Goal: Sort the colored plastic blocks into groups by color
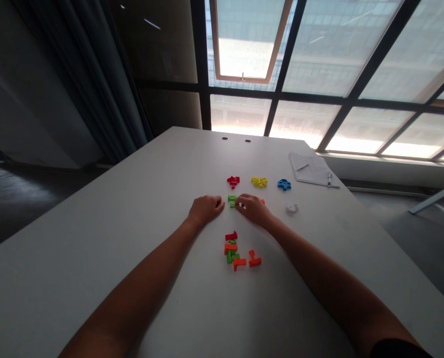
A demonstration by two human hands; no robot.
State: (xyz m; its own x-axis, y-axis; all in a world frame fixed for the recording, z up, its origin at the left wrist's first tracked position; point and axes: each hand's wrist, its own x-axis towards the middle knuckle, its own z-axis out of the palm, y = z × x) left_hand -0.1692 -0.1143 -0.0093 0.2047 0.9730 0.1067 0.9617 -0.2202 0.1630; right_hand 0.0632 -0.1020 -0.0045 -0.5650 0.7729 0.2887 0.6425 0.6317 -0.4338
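Observation:
Two small green plastic pieces lie between my hands on the white table: a block-like one with a hole and a thinner green piece just nearer me. My right hand has its thumb and fingers pinched at the right end of the thinner piece. An orange piece shows partly behind that hand. My left hand rests on the table to the left of the green pieces, fingers curled in, with nothing visible in it. Closer to me lies a loose pile of red, orange and green pieces.
Beyond my hands sit red, yellow and blue piece clusters in a row. White pieces lie right of my right hand. Paper sheets with pens are at the table's right edge. Windows stand behind the table.

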